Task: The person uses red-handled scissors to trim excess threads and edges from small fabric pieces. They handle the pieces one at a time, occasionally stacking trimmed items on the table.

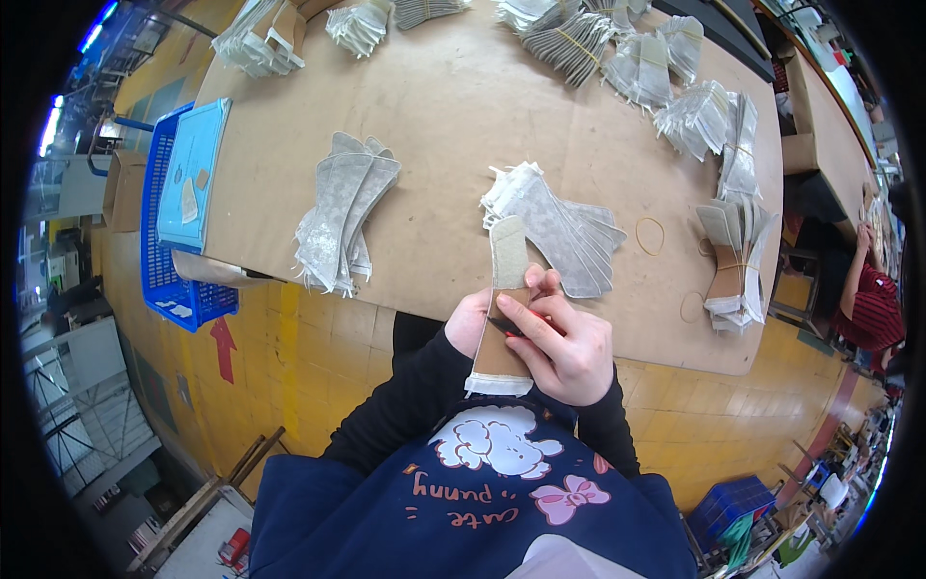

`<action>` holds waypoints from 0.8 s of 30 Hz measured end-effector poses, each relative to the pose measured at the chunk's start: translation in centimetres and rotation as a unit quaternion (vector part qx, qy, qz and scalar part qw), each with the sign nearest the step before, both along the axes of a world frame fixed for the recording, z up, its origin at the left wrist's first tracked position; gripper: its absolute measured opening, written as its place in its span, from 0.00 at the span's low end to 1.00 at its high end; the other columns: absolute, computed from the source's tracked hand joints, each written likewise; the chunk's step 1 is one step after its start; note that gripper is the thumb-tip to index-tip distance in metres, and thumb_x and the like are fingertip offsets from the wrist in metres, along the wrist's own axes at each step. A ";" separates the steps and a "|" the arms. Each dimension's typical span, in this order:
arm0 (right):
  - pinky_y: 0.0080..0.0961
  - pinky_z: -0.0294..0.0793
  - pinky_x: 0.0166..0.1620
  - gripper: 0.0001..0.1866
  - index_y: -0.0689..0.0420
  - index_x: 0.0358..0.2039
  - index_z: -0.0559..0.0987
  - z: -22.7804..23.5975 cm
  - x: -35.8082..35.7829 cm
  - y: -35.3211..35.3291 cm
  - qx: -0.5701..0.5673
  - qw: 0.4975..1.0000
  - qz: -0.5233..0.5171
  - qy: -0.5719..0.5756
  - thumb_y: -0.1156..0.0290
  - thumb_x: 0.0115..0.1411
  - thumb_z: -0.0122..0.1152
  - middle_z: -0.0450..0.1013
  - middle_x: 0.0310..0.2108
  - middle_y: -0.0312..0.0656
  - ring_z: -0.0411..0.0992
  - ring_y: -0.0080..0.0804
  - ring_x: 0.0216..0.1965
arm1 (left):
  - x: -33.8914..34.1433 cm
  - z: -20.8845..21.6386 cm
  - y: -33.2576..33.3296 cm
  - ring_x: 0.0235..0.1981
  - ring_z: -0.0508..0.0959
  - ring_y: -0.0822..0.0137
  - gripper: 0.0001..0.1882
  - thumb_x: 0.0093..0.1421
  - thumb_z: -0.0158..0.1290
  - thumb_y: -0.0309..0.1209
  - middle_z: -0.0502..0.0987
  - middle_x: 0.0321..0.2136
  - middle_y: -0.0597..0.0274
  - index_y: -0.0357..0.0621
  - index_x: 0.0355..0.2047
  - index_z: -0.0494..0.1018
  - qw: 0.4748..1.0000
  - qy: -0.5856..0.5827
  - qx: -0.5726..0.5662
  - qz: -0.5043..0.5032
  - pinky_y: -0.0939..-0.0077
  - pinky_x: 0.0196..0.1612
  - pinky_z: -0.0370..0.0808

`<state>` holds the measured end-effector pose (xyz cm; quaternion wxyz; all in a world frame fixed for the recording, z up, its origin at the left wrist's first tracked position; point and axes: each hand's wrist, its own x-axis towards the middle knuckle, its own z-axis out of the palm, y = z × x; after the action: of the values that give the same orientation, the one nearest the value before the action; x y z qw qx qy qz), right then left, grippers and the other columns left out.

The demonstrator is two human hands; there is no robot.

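Note:
Just past the table's near edge, my left hand (467,324) grips a long fabric piece (508,256) from behind. The piece has a grey pad at its far end, a brown middle and a frayed white near edge. My right hand (576,353) is closed around a small black-and-red tool (505,327), mostly hidden by the fingers, and its thumb and fingers press against the brown part. Beyond my hands lies a fanned stack of grey fabric pieces (569,236). A second loose stack of grey pieces (345,207) rests to the left.
Rubber bands (650,235) lie right of the middle stack. Banded bundles (738,261) of similar pieces line the table's right side, with more bundles (569,43) along the far side. A blue basket (198,307) with a light-blue board (193,179) stands at the left. Another person (873,304) sits far right.

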<state>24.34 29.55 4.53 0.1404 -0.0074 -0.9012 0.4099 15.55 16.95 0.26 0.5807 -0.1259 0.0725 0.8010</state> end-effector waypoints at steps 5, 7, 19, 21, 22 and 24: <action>0.28 0.74 0.29 0.24 0.47 0.47 0.84 -0.1 -0.1 0.1 0.016 1.000 0.020 0.001 0.75 0.46 0.70 0.72 0.28 0.37 0.74 0.34 0.25 | -0.2 -0.1 -0.4 0.58 0.66 0.62 0.06 0.68 0.37 0.31 0.68 0.49 0.59 0.49 0.38 0.65 1.000 -0.006 -0.022 0.004 0.68 0.63 0.65; 0.28 0.74 0.29 0.24 0.45 0.47 0.84 -0.4 -0.2 0.0 0.019 1.000 0.022 -0.002 0.75 0.46 0.69 0.71 0.28 0.37 0.74 0.34 0.25 | -0.2 -0.3 -0.5 0.58 0.66 0.62 0.07 0.68 0.36 0.31 0.68 0.49 0.59 0.50 0.38 0.65 0.999 -0.009 -0.036 0.004 0.69 0.63 0.65; 0.23 0.73 0.28 0.22 0.54 0.43 0.84 -1.0 0.2 -0.3 0.034 0.992 -0.104 0.064 0.81 0.44 0.69 0.70 0.28 0.39 0.74 0.30 0.25 | -0.1 -0.1 -0.2 0.54 0.68 0.60 0.07 0.66 0.35 0.28 0.66 0.46 0.59 0.47 0.38 0.64 0.992 -0.091 0.083 0.020 0.66 0.59 0.69; 0.23 0.73 0.28 0.22 0.57 0.43 0.84 -0.7 0.4 0.2 -0.019 0.994 -0.067 0.080 0.82 0.44 0.69 0.72 0.29 0.40 0.73 0.30 0.25 | -0.2 0.2 -0.4 0.54 0.67 0.60 0.07 0.66 0.36 0.28 0.66 0.45 0.60 0.48 0.37 0.65 0.997 -0.064 0.048 0.024 0.66 0.59 0.68; 0.23 0.72 0.27 0.22 0.57 0.44 0.83 -0.5 0.5 0.4 -0.043 0.995 -0.044 0.079 0.82 0.45 0.69 0.72 0.29 0.40 0.73 0.30 0.24 | -0.1 0.3 -0.3 0.54 0.67 0.61 0.06 0.66 0.36 0.28 0.66 0.45 0.60 0.48 0.36 0.65 0.997 -0.058 0.027 0.036 0.66 0.59 0.67; 0.25 0.71 0.26 0.26 0.59 0.50 0.80 -0.3 0.5 0.7 -0.068 0.995 0.015 0.073 0.80 0.46 0.69 0.73 0.29 0.42 0.72 0.33 0.23 | -0.2 0.5 -0.2 0.54 0.67 0.61 0.06 0.66 0.37 0.28 0.66 0.44 0.61 0.49 0.36 0.65 0.998 -0.035 0.004 0.044 0.66 0.60 0.67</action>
<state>24.87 30.29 4.20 0.1987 0.0267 -0.8588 0.4714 15.40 16.72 0.76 0.5476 -0.1544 0.0434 0.8212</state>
